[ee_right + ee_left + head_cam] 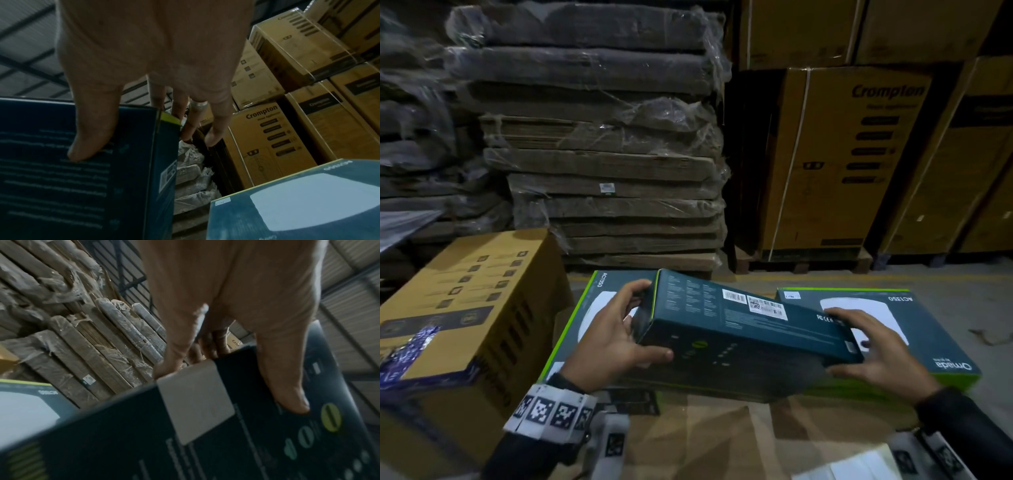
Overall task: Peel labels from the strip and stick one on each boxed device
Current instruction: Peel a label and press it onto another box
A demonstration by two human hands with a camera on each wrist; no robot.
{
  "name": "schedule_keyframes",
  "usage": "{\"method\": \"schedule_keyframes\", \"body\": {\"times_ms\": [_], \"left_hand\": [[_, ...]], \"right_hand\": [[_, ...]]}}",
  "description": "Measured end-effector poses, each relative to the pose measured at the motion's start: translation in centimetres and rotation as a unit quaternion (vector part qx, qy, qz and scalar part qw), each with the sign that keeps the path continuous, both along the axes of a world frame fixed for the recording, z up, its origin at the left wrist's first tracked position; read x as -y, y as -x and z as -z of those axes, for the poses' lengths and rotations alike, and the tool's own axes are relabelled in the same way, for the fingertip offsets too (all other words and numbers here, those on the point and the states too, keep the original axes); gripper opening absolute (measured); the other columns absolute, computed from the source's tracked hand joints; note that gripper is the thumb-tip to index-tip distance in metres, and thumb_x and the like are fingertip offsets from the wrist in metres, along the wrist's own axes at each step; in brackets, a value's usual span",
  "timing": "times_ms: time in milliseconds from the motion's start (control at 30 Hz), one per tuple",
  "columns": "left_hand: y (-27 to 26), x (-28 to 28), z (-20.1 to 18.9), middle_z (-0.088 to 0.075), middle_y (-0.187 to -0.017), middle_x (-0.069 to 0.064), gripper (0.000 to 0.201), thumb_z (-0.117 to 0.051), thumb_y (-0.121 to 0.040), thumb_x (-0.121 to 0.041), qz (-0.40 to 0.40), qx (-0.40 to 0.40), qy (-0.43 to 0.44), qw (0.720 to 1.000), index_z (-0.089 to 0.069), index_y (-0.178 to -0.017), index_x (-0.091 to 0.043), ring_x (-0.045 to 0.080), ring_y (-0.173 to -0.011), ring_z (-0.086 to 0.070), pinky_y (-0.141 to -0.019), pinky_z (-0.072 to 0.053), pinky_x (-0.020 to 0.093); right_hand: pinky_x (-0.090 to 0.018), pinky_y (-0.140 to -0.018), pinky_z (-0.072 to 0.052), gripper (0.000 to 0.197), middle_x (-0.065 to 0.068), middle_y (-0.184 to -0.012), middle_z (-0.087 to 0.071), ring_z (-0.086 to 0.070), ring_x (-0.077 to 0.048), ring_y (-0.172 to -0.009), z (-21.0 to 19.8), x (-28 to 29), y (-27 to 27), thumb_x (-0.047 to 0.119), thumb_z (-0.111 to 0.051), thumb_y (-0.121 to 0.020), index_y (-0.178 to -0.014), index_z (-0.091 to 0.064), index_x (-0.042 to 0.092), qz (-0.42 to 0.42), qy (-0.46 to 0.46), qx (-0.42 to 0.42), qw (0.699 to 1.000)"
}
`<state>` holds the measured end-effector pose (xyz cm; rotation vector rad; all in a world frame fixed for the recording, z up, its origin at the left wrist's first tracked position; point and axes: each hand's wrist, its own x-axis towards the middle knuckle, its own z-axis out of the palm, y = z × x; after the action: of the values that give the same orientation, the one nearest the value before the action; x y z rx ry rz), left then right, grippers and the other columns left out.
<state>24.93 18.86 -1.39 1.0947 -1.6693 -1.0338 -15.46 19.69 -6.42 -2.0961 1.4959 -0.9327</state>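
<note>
I hold a dark teal device box tilted in the air with both hands. My left hand grips its left end, thumb on the near side face and fingers round the far edge. My right hand grips the right end. Barcode stickers show on the upper face. In the left wrist view a plain pale label sits on the box beside my thumb. Two more device boxes lie flat underneath, one left and one right; the right one has a small label at its corner. A white label strip lies at the bottom right.
A yellow-brown carton stands close on the left. Behind are a tall stack of plastic-wrapped flat cardboard and stacked Crompton cartons. The boxes rest on a cardboard surface in front of me.
</note>
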Motion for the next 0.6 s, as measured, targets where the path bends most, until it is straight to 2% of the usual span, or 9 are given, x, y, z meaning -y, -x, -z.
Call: {"method": "schedule_keyframes", "body": {"times_ms": [100, 167, 233, 300, 333, 433, 467, 600], "left_hand": [[-0.5, 0.6, 0.8, -0.056, -0.127, -0.002, 0.098, -0.092, -0.043, -0.021, -0.013, 0.013, -0.009, 1.0, -0.043, -0.129, -0.017, 0.009, -0.125, -0.049, -0.099, -0.046, 0.034], [-0.7, 0.7, 1.2, -0.056, -0.126, -0.009, 0.097, -0.091, -0.044, -0.023, -0.021, 0.034, -0.016, 0.999, -0.043, -0.128, -0.021, 0.006, -0.126, -0.047, -0.098, -0.048, 0.039], [-0.9, 0.8, 1.5, -0.056, -0.126, -0.011, 0.096, -0.092, -0.046, -0.015, -0.031, 0.051, -0.02, 0.998, -0.042, -0.127, -0.023, 0.003, -0.125, -0.047, -0.093, -0.052, 0.037], [-1.0, 0.9, 1.6, -0.055, -0.126, -0.013, 0.095, -0.09, -0.05, -0.001, -0.042, 0.065, -0.018, 0.997, -0.041, -0.128, -0.024, 0.003, -0.123, -0.049, -0.087, -0.055, 0.033], [-1.0, 1.0, 1.6, -0.055, -0.125, -0.014, 0.094, -0.089, -0.052, 0.002, -0.046, 0.068, -0.017, 0.997, -0.04, -0.128, -0.024, 0.002, -0.121, -0.05, -0.083, -0.056, 0.029], [-0.9, 1.2, 1.4, -0.052, -0.125, -0.018, 0.094, -0.087, -0.054, 0.001, -0.053, 0.085, -0.008, 0.995, -0.038, -0.128, -0.028, -0.004, -0.12, -0.048, -0.076, -0.051, 0.012], [-0.9, 1.2, 1.4, -0.051, -0.126, -0.018, 0.095, -0.087, -0.055, 0.0, -0.053, 0.09, -0.003, 0.994, -0.037, -0.13, -0.029, -0.003, -0.121, -0.047, -0.076, -0.05, 0.01], [-1.2, 1.6, 1.1, -0.052, -0.131, -0.013, 0.097, -0.089, -0.055, -0.006, -0.051, 0.102, 0.021, 0.993, -0.036, -0.135, -0.025, -0.001, -0.124, -0.046, -0.079, -0.05, 0.01]], "right_hand": [[-0.026, -0.072, -0.056, 0.091, 0.02, -0.118, -0.054, -0.053, -0.003, -0.11, 0.5, 0.3, -0.2, 0.065, -0.083, -0.038, -0.12, -0.058, 0.034, -0.001, 0.031, 0.045, 0.998], [-0.027, -0.071, -0.056, 0.087, 0.02, -0.117, -0.053, -0.052, -0.003, -0.11, 0.8, 0.4, -0.5, 0.036, -0.094, -0.041, -0.12, -0.059, 0.025, 0.009, 0.041, 0.054, 0.998], [-0.021, -0.072, -0.055, 0.085, 0.018, -0.117, -0.053, -0.051, 0.001, -0.11, 0.7, 0.6, -0.7, 0.016, -0.096, -0.044, -0.12, -0.059, 0.023, 0.016, 0.052, 0.042, 0.998], [-0.013, -0.074, -0.051, 0.083, 0.013, -0.118, -0.054, -0.048, 0.005, -0.109, 0.5, 0.8, -1.0, 0.012, -0.094, -0.046, -0.121, -0.059, 0.022, 0.02, 0.058, 0.032, 0.998], [-0.013, -0.076, -0.05, 0.083, 0.012, -0.118, -0.054, -0.048, 0.006, -0.109, 0.4, 1.0, -1.1, 0.014, -0.095, -0.046, -0.121, -0.059, 0.022, 0.02, 0.06, 0.031, 0.997], [-0.015, -0.085, -0.045, 0.084, 0.014, -0.117, -0.055, -0.05, 0.004, -0.109, 0.3, 1.3, -1.2, 0.027, -0.093, -0.042, -0.119, -0.06, 0.024, 0.02, 0.072, 0.036, 0.997], [-0.014, -0.086, -0.044, 0.084, 0.015, -0.117, -0.055, -0.051, 0.004, -0.109, 0.2, 1.4, -1.2, 0.028, -0.092, -0.042, -0.119, -0.06, 0.024, 0.02, 0.075, 0.039, 0.996], [-0.021, -0.086, -0.047, 0.086, 0.016, -0.116, -0.054, -0.052, 0.002, -0.11, 0.0, 1.6, -0.9, 0.011, -0.095, -0.046, -0.121, -0.058, 0.03, 0.02, 0.071, 0.05, 0.996]]}}
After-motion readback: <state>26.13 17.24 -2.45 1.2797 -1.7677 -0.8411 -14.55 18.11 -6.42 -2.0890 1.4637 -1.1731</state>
